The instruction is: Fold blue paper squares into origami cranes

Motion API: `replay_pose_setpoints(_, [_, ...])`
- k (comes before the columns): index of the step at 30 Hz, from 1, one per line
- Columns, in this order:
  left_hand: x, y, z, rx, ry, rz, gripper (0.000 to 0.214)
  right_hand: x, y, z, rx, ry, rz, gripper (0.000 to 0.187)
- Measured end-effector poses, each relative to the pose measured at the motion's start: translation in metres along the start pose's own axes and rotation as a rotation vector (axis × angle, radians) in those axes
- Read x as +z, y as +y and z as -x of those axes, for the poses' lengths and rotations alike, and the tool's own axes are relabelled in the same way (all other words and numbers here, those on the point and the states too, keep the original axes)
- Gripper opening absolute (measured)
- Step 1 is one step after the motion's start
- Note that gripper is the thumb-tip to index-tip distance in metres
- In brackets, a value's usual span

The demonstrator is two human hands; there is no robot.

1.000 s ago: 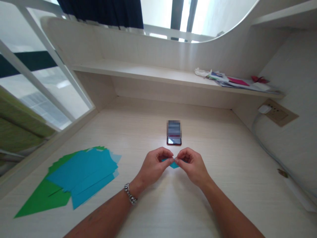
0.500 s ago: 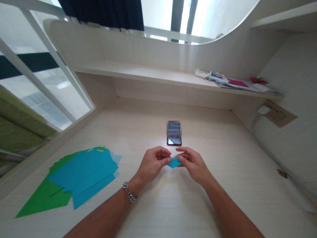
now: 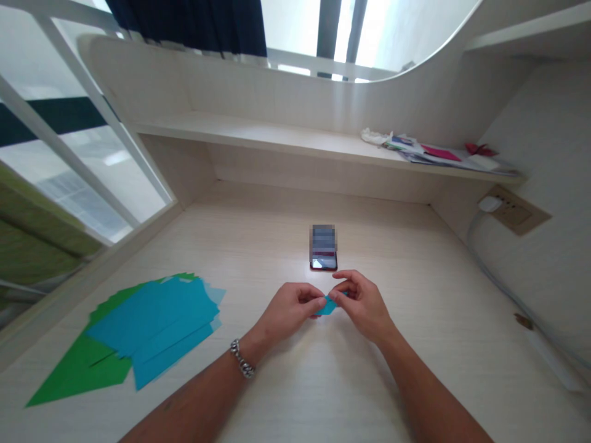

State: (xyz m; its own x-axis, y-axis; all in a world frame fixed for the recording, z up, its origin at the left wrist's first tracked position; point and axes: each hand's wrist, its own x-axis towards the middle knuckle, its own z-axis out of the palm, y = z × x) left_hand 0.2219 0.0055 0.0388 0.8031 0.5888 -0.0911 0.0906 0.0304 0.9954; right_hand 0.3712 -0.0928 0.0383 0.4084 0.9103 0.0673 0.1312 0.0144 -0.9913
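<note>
A small folded piece of blue paper [image 3: 327,306] is held between both hands over the desk. My left hand [image 3: 295,304] pinches its left side, thumb on top; a metal chain bracelet [image 3: 242,359] circles that wrist. On the paper's right side, my right hand [image 3: 362,301] grips with thumb and fingers, the index finger raised a little. Parts of the paper are hidden under the fingers. Just beyond the hands lies a phone [image 3: 324,261] with its screen up, partly blurred out.
Fanned blue sheets [image 3: 161,320] lie over green sheets [image 3: 69,378] on the desk's left. A shelf [image 3: 277,136] along the back bears papers [image 3: 443,154] at its right. A charger [image 3: 490,204] with a cable sits in the right wall socket [image 3: 519,212].
My left hand has shifted right and slightly nearer, its thumb further over the blue paper. My right hand's fingers have moved up a little, and the paper is tilted differently.
</note>
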Motion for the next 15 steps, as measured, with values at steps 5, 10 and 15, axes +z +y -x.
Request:
replay_pose_setpoints(5, [0.001, -0.001, -0.002, -0.018, 0.102, 0.170, 0.022, 0.010, 0.005, -0.004, 0.076, 0.109, -0.210, 0.037])
replay_pose_setpoints(10, [0.004, -0.003, -0.002, -0.019, 0.189, 0.262, 0.024, 0.019, 0.006, -0.001, 0.081, 0.032, -0.164, 0.024])
replay_pose_setpoints(15, [0.010, -0.004, 0.000, -0.048, 0.100, 0.164, 0.021, 0.019, 0.003, -0.002, 0.125, 0.134, -0.297, 0.026])
